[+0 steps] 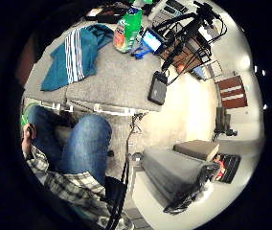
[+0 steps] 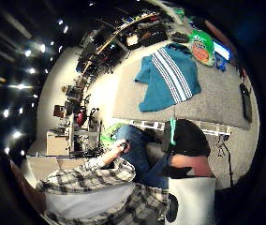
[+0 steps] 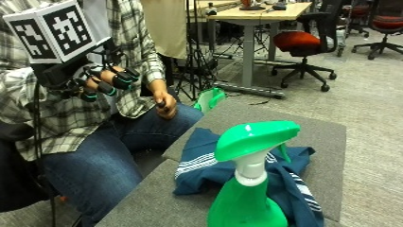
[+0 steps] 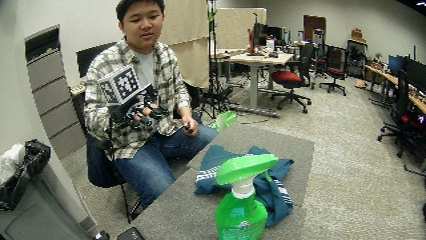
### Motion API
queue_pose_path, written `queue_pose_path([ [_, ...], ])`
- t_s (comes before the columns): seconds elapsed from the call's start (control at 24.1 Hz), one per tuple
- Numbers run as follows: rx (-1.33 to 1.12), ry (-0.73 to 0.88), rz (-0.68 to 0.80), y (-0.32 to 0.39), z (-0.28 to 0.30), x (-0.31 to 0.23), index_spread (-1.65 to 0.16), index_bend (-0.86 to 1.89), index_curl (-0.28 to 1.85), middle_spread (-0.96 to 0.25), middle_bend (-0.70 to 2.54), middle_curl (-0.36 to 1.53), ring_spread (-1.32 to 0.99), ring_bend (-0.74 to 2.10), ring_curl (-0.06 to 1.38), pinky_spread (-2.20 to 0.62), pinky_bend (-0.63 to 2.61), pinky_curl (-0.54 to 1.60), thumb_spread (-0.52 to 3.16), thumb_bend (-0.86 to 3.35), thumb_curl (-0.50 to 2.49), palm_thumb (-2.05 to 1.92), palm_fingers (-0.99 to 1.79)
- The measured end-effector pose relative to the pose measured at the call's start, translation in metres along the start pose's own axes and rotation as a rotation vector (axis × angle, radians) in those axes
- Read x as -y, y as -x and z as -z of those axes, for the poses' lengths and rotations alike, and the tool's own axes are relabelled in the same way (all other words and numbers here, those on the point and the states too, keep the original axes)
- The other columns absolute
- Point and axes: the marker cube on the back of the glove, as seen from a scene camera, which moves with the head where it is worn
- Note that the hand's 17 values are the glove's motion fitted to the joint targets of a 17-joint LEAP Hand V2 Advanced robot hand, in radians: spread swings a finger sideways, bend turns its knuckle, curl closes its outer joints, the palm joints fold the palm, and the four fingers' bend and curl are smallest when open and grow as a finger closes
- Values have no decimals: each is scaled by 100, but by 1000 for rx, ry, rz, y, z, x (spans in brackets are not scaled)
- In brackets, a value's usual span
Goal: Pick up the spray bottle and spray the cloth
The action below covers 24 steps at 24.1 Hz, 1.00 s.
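Observation:
A green spray bottle (image 3: pixel 249 189) stands upright on the grey table (image 3: pixel 315 137) at its near end, close to the outside camera. Behind it lies a crumpled teal cloth (image 3: pixel 207 165) with white stripes. Both palm views look down on the bottle (image 1: pixel 128 29) (image 2: pixel 201 47) and the cloth (image 1: pixel 73 57) (image 2: pixel 168 77) from far off. My gloved right hand (image 3: pixel 104 78) is raised at chest height beside the seated person, well away from the table, fingers loosely curled and holding nothing. The bare left hand (image 3: pixel 165 105) rests on the thigh and pinches a small dark object.
A dark phone-like device (image 1: pixel 158 88) lies at one end of the table, and a small screen (image 1: pixel 151 40) stands behind the bottle. A green item (image 3: pixel 209 100) sits by the table's far corner. Desks and office chairs (image 3: pixel 302 45) fill the room behind.

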Motion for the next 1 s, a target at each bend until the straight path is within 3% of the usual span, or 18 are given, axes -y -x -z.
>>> queue_pose_path([
  [0.29,-3,-3,2,0,0,6,-29,24,16,-4,16,9,8,30,12,13,38,11,74,33,18,54,30],
  [0.62,4,1,-6,-6,-4,19,-35,23,23,-4,16,13,9,31,17,16,39,14,97,31,24,58,28],
  [1.0,69,-66,-107,-57,-3,120,-34,18,27,-4,18,18,8,36,21,18,40,16,109,25,29,60,30],
])
